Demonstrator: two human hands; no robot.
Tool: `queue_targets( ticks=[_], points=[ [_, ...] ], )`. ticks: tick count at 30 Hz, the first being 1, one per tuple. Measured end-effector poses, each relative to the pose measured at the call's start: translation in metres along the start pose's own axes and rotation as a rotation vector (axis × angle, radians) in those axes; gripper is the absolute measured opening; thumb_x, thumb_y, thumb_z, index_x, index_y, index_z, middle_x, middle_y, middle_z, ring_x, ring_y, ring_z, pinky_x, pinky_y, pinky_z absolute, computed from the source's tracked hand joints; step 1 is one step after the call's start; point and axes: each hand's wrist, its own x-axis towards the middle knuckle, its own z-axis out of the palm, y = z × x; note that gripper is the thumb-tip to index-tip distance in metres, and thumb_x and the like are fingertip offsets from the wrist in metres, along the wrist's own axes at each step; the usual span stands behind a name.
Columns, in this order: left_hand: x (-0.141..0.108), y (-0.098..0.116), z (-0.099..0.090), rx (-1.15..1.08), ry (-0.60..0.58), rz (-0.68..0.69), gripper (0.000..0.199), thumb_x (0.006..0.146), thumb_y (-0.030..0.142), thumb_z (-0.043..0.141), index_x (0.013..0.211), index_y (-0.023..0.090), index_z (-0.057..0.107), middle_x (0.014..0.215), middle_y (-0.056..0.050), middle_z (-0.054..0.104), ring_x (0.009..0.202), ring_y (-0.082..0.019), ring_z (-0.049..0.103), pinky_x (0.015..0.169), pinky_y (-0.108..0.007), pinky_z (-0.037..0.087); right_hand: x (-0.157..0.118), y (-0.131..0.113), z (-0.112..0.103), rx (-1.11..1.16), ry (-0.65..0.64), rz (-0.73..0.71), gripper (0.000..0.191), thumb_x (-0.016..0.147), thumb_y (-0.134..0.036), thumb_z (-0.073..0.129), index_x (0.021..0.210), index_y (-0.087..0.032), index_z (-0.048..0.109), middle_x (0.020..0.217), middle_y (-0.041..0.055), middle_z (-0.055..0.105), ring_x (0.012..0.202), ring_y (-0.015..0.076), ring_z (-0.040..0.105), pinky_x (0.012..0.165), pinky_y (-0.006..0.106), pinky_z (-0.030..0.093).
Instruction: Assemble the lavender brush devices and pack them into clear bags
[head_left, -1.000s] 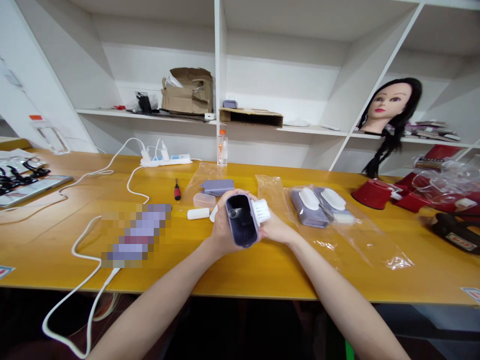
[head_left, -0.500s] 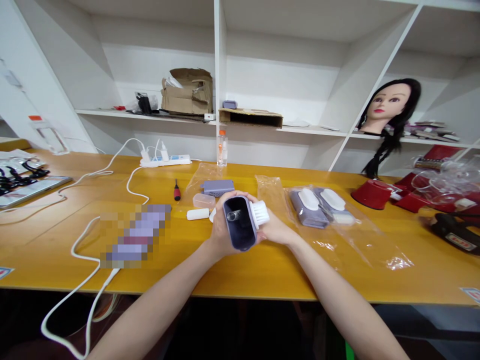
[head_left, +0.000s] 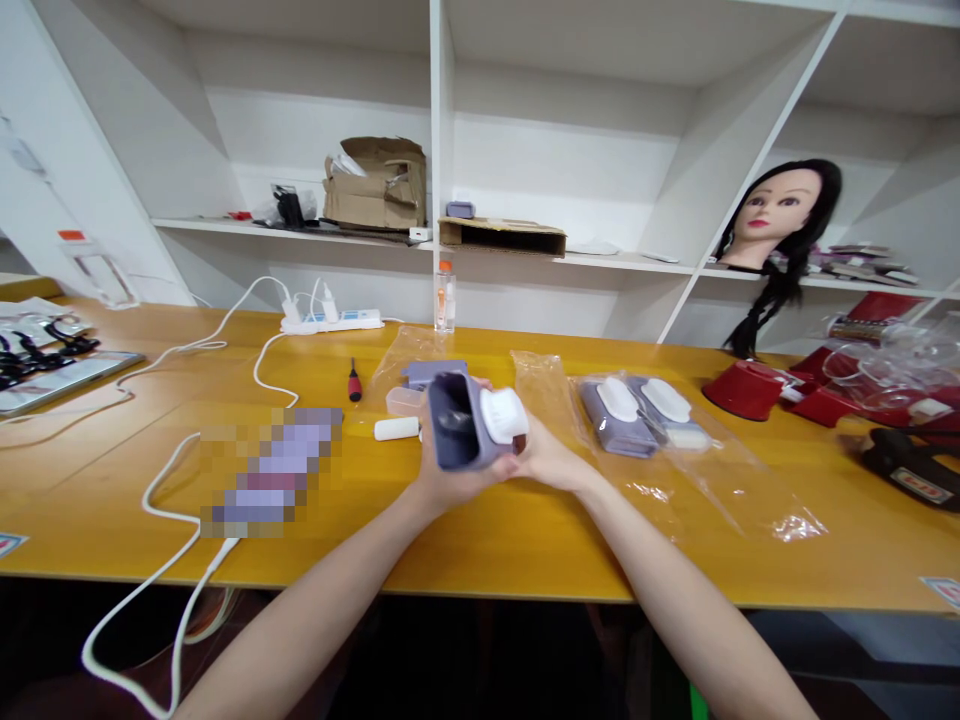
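Above the table, both hands hold a hollow purple-grey plastic case (head_left: 444, 450), its open end facing me and its inside dark. On its right side sits a white brush piece (head_left: 502, 415). My left hand (head_left: 439, 485) is closed around the case from the left and below. From the right, my right hand (head_left: 544, 455) closes on the case near the white piece, with its fingers partly hidden. Behind them lie a purple-grey lid-like part (head_left: 437, 372), a translucent cup-like piece (head_left: 403, 401) and a white stick-shaped part (head_left: 396, 429).
To the right, two purple-grey units with white oval pieces (head_left: 621, 398) lie on clear plastic bags. A red-handled screwdriver (head_left: 354, 384), a pixelated phone-like object (head_left: 274, 470) on a white cable and a power strip (head_left: 334, 321) are left. Red parts (head_left: 746, 388) lie far right.
The case has turned in my hands, its open end swinging left. The white piece now shows its rounded side rather than its bristles. Things on the table have stayed put.
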Motion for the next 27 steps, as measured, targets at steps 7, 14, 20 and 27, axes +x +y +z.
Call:
queue_targets(
  ticks=[7,14,20,27],
  points=[
    [0.016,0.007,0.004,-0.344,0.369,-0.158,0.074,0.050,0.039,0.079,0.117,0.023,0.053,0.113,-0.005,0.062,0.115,-0.029,0.050,0.093,-0.037,0.041,0.001,0.005,0.003,0.084,0.096,0.189,0.082,0.052,-0.026,0.081,0.122,-0.022,0.038,0.118,0.0071,0.052,0.100,0.0208,0.054,0.085,0.032,0.045],
    [0.031,0.030,-0.007,-0.511,0.348,-0.197,0.054,0.069,0.041,0.063,0.121,0.031,0.050,0.118,-0.004,0.061,0.113,-0.026,0.052,0.086,-0.037,0.046,0.001,-0.003,-0.012,-0.113,0.269,0.173,0.084,0.050,-0.022,0.079,0.123,-0.024,0.038,0.121,0.0046,0.047,0.096,0.0182,0.052,0.084,0.030,0.043],
    [0.036,0.027,-0.015,-0.474,0.284,-0.215,0.040,0.067,0.020,0.049,0.106,0.020,0.058,0.109,-0.005,0.064,0.106,-0.023,0.057,0.079,-0.030,0.048,0.001,-0.001,-0.020,-0.124,0.225,0.170,0.083,0.051,-0.013,0.072,0.126,-0.025,0.037,0.121,0.0037,0.045,0.096,0.0178,0.052,0.081,0.028,0.045],
    [0.036,0.028,-0.020,-0.329,0.048,-0.400,0.053,0.057,0.006,0.061,0.103,0.030,0.048,0.114,0.000,0.060,0.076,-0.013,0.062,0.054,-0.019,0.048,0.000,-0.001,-0.034,-0.149,0.227,0.099,0.084,0.052,-0.011,0.070,0.127,-0.027,0.037,0.130,0.0031,0.041,0.111,0.0230,0.048,0.090,0.032,0.043]
  ],
)
